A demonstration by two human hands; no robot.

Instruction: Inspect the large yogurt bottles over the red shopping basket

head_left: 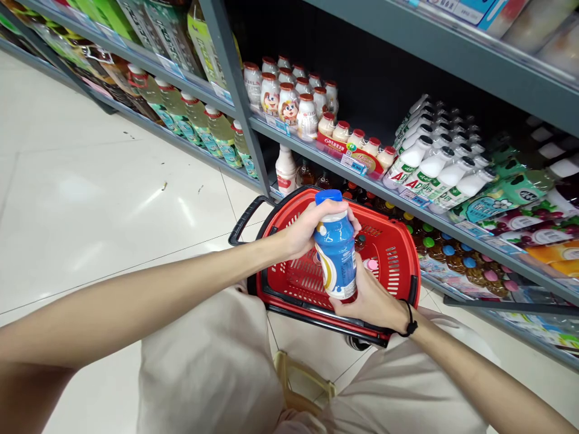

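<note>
Blue bottle [335,256], blue cap [329,196] up and slightly tilted, is held above the red basket [406,241]. I have the grip closed on it from both sides: left hand [308,232] around the shoulder just under the cap, right hand [368,296] cupping the lower body. I judge it plastic, moderately heavy if full, a bit squeezable, smooth enough to slip, hardly fragile; I'd take it mid-body, support low. Bottled drinks fill the shelving [407,45] beyond.

A bottle [335,259] is between left hand [310,229] and right hand [368,295], above a basket [408,259] apparently holding items [372,265]; shelves [407,42] stand behind.
</note>
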